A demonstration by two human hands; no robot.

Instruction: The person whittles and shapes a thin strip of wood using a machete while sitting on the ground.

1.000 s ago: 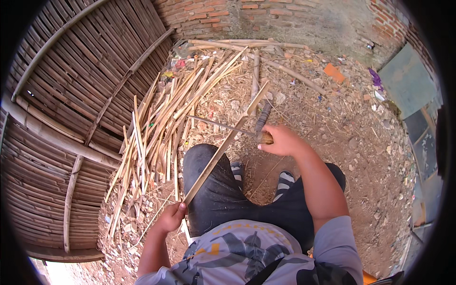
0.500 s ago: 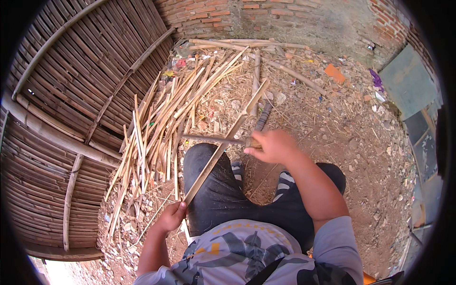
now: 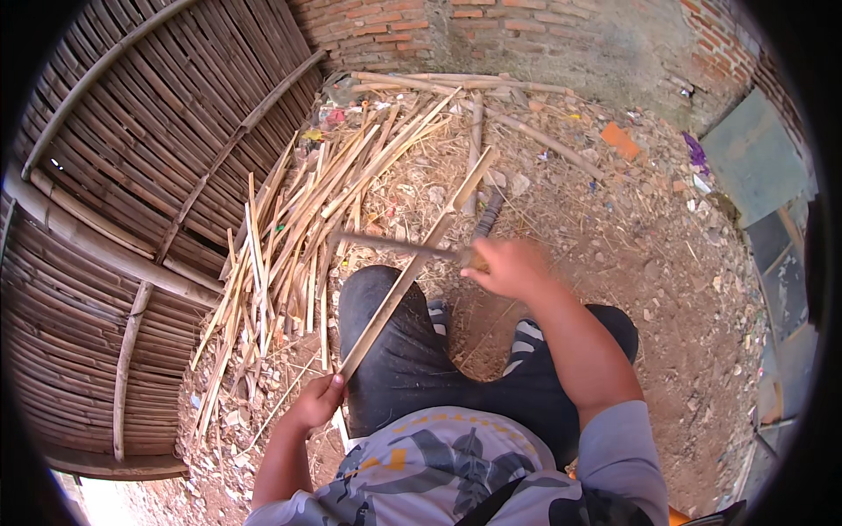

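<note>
My left hand [image 3: 317,401] grips the near end of a split bamboo strip [image 3: 382,316], thumb on top. The strip slants away to the right across my left thigh, its far end past my knees. Closed around a wooden handle, my right hand [image 3: 511,268] holds a long, narrow-bladed knife [image 3: 390,245]. Its blade points left and lies across the strip; whether it touches or bites into the bamboo I cannot tell. Just beyond my right hand is a dark, ribbed rod [image 3: 488,216], partly hidden by the hand.
A heap of split bamboo strips [image 3: 351,175] covers the ground at the left, beside a bamboo-slat wall [image 3: 132,140]. Bamboo poles [image 3: 544,145] lie near the brick wall [image 3: 544,39] at the back. Grey-green panels [image 3: 756,158] lean at the right. Rubble and litter cover the ground.
My right hand has shifted slightly to the right, and the knife blade has risen a little at its tip. The left hand and the bamboo strip have stayed nearly still.
</note>
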